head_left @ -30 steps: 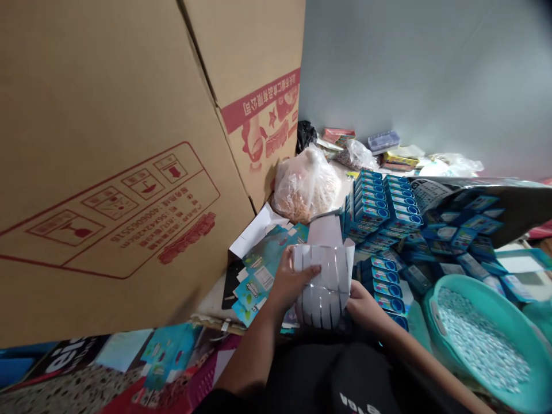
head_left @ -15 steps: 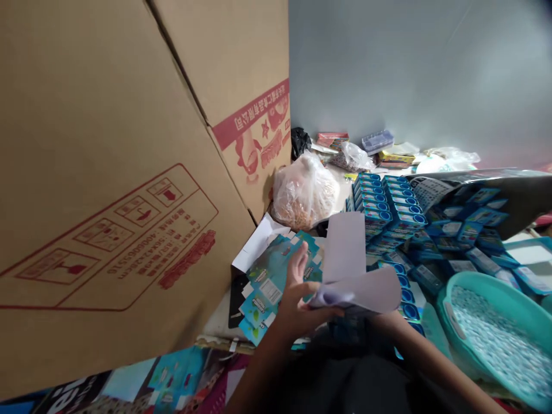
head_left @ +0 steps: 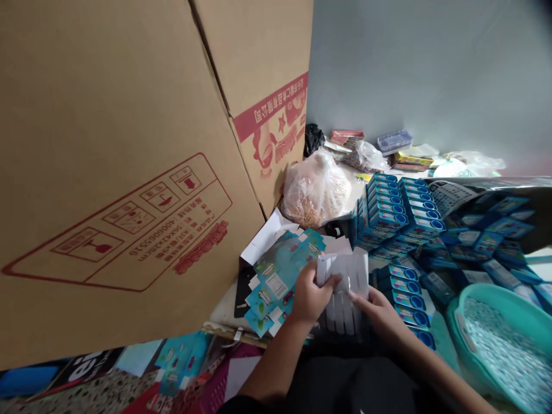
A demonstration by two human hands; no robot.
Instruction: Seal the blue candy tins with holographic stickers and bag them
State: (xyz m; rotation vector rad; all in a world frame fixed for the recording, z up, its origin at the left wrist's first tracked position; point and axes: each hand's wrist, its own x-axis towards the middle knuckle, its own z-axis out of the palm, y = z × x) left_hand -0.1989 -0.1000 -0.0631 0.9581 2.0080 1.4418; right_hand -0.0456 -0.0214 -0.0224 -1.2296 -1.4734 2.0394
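Note:
A folded white card box with several parallel strips down its near side is held up in front of me. My left hand is closed round its left side, with the thumb across the front. At the lower right edge, my right hand pinches the card between its fingers. Just left of my left hand lies a pile of flat blue printed cartons. Small blue boxes stand in a row to the right of my right hand.
A large brown cardboard box rises on the left. Stacked blue boxes and a loose heap of them lie to the right. A turquoise basin holds many small wrapped pieces. Behind sits a filled clear plastic bag.
The white card's raised flap and loose panel are folded in, and its stripped side now faces me. My left fingers have closed on it; my right hand has come into view at its edge.

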